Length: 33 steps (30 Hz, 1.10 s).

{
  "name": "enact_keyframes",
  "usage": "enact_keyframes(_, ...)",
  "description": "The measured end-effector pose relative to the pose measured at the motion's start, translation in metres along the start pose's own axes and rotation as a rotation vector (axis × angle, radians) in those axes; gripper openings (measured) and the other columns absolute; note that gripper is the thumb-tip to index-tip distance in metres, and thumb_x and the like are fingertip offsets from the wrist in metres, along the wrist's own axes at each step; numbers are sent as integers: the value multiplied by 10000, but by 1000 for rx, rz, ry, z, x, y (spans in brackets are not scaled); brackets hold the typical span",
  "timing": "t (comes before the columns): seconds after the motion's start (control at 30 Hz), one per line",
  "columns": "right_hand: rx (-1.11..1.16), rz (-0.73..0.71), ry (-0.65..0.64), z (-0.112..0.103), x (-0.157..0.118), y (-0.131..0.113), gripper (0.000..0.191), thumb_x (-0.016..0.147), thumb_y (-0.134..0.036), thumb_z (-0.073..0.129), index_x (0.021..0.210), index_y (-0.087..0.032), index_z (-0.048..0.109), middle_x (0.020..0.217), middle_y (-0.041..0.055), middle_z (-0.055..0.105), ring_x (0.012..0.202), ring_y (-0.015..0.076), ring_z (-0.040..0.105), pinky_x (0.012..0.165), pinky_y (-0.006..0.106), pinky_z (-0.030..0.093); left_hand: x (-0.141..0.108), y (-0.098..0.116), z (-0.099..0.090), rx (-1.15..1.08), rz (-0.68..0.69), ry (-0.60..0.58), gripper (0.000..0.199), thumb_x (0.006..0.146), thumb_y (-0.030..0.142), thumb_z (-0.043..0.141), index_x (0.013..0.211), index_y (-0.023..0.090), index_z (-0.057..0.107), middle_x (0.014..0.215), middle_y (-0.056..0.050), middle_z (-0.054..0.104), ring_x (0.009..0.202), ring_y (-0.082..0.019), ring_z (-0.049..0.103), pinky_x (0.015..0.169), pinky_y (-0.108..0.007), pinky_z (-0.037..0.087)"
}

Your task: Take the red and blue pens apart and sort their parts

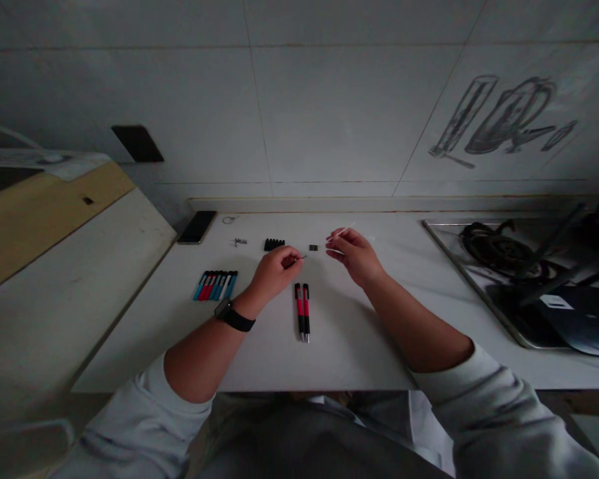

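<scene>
My left hand is closed on a small dark pen part whose tip points right. My right hand pinches a thin, pale, translucent stick, tilted up to the right. Between the hands lie small black pieces. Two red and black pens lie side by side below the hands. Beyond my left hand stands a row of black grips, with small metal springs to its left. Several blue, red and white pen barrels lie in a row left of my left hand.
A phone lies at the back left of the white counter, near a thin ring. A gas stove with a dark object on it is at the right. The tiled wall rises behind.
</scene>
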State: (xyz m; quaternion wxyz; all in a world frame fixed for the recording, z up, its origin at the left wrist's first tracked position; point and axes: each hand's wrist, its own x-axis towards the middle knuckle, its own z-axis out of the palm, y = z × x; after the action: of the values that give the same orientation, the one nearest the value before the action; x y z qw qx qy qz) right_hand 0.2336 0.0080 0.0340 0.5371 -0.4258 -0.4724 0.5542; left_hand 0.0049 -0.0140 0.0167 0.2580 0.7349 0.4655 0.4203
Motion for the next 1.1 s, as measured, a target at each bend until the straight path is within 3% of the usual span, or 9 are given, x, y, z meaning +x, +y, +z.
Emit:
enact_keyframes(0.13,-286,-168,203,-37,27,-1,497,771,-542,699,1147,-279,507,926,4,679,817,168,646,799,353,557,0,3,-1,-1,-16,3,46,897,227,672,919,190,686,875,-31,723,787,-149,666,749,-281,535)
enact_keyframes(0.23,-545,-181,254,-57,38,6,479,804,-478,662,1191,-247,499,902,20,697,766,176,640,727,332,529,0,3,-1,4,-16,-18,51,902,232,673,926,191,691,876,-35,727,788,-152,667,754,-289,542)
enact_keyframes(0.37,-935,-167,241,-60,39,16,249,861,-338,622,1084,-230,627,893,38,732,759,177,643,734,315,477,-1,-1,0,-6,-13,-26,62,907,243,676,939,192,692,879,-35,727,790,-152,669,761,-293,545)
enact_keyframes(0.47,-1115,-147,226,-55,39,20,210,872,-285,629,1068,-236,686,930,48,761,802,187,664,750,308,461,-1,-2,1,-28,-9,-31,70,913,251,671,947,194,692,893,-33,729,802,-151,677,764,-290,545)
enact_keyframes(0.67,-1221,-60,241,-55,48,27,233,890,-291,634,1093,-230,730,1001,77,790,892,220,697,767,308,476,-2,2,0,-17,-12,-50,59,915,246,666,934,194,685,872,-27,723,790,-150,671,751,-288,540)
enact_keyframes(1.1,-1409,-89,146,-60,49,30,281,934,-282,626,1145,-203,795,1125,121,753,993,228,685,868,296,488,-1,-4,1,-8,44,-38,42,912,231,670,935,207,696,877,-19,731,780,-151,682,730,-294,545)
